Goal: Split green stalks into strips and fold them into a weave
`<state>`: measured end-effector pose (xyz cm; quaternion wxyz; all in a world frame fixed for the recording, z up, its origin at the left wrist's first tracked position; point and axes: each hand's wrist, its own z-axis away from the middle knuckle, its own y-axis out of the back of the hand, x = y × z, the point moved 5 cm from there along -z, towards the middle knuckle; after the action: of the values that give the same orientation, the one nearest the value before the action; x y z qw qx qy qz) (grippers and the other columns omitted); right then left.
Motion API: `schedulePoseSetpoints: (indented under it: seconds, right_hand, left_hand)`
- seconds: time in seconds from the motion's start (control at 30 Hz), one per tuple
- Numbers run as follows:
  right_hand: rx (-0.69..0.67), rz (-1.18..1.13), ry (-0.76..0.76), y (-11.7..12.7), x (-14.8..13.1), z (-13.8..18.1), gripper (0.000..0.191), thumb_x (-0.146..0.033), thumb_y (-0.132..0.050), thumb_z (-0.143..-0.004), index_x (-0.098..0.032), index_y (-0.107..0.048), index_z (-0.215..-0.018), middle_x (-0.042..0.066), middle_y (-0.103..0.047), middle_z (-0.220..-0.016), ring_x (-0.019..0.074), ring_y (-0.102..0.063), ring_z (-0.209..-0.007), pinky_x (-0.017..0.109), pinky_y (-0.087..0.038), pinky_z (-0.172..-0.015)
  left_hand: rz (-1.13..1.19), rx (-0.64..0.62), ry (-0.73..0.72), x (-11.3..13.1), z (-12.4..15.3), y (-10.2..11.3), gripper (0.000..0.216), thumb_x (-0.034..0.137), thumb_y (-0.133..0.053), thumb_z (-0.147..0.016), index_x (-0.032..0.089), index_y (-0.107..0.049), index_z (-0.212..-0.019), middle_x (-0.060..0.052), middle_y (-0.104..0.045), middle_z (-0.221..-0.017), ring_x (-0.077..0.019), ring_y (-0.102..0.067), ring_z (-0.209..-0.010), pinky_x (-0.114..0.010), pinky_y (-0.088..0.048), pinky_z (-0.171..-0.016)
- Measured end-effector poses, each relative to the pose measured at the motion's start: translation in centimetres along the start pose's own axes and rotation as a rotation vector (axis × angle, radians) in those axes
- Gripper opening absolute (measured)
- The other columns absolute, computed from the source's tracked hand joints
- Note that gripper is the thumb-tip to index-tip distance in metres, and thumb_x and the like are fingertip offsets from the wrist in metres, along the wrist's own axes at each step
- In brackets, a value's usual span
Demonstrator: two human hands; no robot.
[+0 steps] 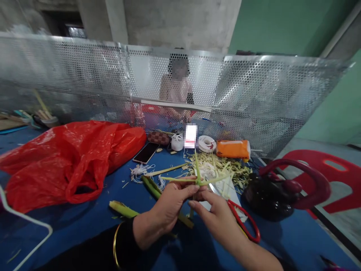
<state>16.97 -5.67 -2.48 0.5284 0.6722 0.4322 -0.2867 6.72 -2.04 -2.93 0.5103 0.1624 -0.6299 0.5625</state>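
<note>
In the middle of the view I hold a small cross of pale green plant strips [198, 180], its arms sticking out left, right and up. My left hand [173, 199] pinches it from the left, thumb along the near side. From the right, my right hand [213, 210] is closed on the same strips near their crossing; its fingertips are partly hidden. Under and beside my left wrist lie lengths of thick green stalk [122, 209]. Red-handled scissors [255, 229] rest by my right forearm, next to a white sheet [229, 190].
A red plastic bag [84, 158] covers the left. Behind my hands are a phone [146, 152], white string [141, 172], a tape roll [207, 143], an orange packet [233, 149] and plant scraps [239, 171]. A black kettle [267, 199] stands right. A perforated metal screen [248, 94] separates another person.
</note>
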Motion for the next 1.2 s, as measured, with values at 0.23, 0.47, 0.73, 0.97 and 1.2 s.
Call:
schedulePoseSetpoints:
  seconds: [0.23, 0.47, 0.73, 0.97, 1.2]
  right_hand:
    - [0.019, -0.153, 0.011, 0.4, 0.3, 0.1, 0.031, -0.032, -0.050, -0.090, -0.018, -0.053, -0.063, 0.000, -0.056, -0.070, 0.0147, -0.051, -0.069, 0.024, -0.040, -0.063]
    - [-0.076, -0.091, 0.051, 0.4, -0.2, 0.1, 0.031, -0.027, -0.048, -0.088, -0.020, -0.042, -0.059, -0.001, -0.046, -0.067, 0.0142, -0.045, -0.068, 0.026, -0.037, -0.063]
    - [-0.151, -0.058, 0.086, 0.3, -0.5, 0.1, 0.029, -0.025, -0.046, -0.089, -0.021, -0.040, -0.061, -0.001, -0.046, -0.068, 0.0160, -0.046, -0.074, 0.029, -0.039, -0.071]
    - [-0.170, -0.046, 0.119, 0.3, -0.9, -0.1, 0.030, -0.023, -0.047, -0.088, -0.021, -0.039, -0.060, 0.000, -0.049, -0.071, 0.0168, -0.049, -0.078, 0.031, -0.041, -0.074]
    - [-0.161, -0.044, 0.014, 1.0, 0.2, -0.7, 0.032, -0.034, -0.050, -0.090, -0.019, -0.054, -0.062, 0.002, -0.057, -0.069, 0.0176, -0.053, -0.074, 0.031, -0.043, -0.072]
  left_hand:
    - [-0.077, 0.026, -0.059, 0.1, -0.2, 0.3, 0.027, 0.017, -0.079, -0.062, 0.013, -0.073, -0.088, -0.006, -0.073, -0.086, -0.0154, -0.065, -0.080, -0.024, -0.047, -0.075]
    - [-0.083, -0.005, -0.066, 0.5, -0.2, 0.2, 0.023, 0.021, -0.079, -0.064, 0.013, -0.073, -0.084, -0.005, -0.072, -0.074, -0.0148, -0.066, -0.073, -0.022, -0.048, -0.070]
    - [-0.093, 0.043, -0.060, 0.5, -0.3, 0.7, 0.019, 0.020, -0.078, -0.063, 0.014, -0.071, -0.080, -0.003, -0.072, -0.074, -0.0149, -0.066, -0.074, -0.024, -0.048, -0.072]
    - [-0.124, 0.040, -0.077, 0.7, -0.2, 0.5, 0.015, 0.021, -0.078, -0.061, 0.015, -0.070, -0.073, -0.002, -0.070, -0.071, -0.0143, -0.065, -0.072, -0.024, -0.048, -0.072]
    - [-0.110, 0.022, -0.020, 0.7, -0.6, 0.9, 0.021, 0.030, -0.074, -0.071, 0.015, -0.070, -0.085, -0.003, -0.070, -0.072, -0.0155, -0.065, -0.068, -0.029, -0.050, -0.073]
